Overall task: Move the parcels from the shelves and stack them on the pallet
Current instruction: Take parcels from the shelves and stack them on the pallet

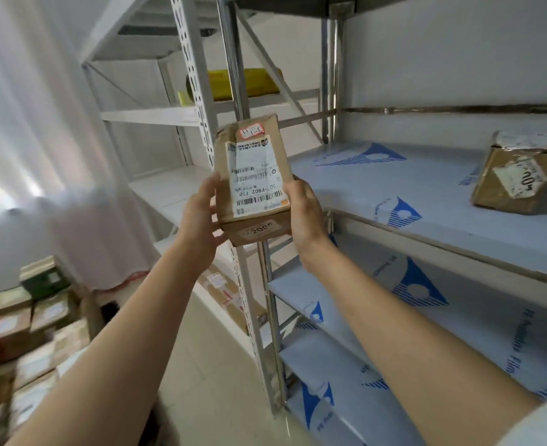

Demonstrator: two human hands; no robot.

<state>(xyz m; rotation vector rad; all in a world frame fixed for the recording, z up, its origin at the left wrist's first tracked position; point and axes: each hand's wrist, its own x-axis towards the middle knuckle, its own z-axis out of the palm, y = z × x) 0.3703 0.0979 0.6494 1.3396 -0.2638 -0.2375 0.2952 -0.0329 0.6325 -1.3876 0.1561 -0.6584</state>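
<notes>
Both hands [201,217] [304,214] around one brown parcel [252,181] beside shelves [410,201].

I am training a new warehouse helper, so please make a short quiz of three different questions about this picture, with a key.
1. True or false: the small cardboard parcel is held by both the left hand and the right hand.
2. Multiple choice: where does the other brown parcel lie? A) on the floor B) on the film-covered shelf at the right C) on the stacked parcels at lower left
3. Fill in: the flat package on the higher shelf behind is ____ in colour.

Key: 1 true; 2 B; 3 yellow.
</notes>
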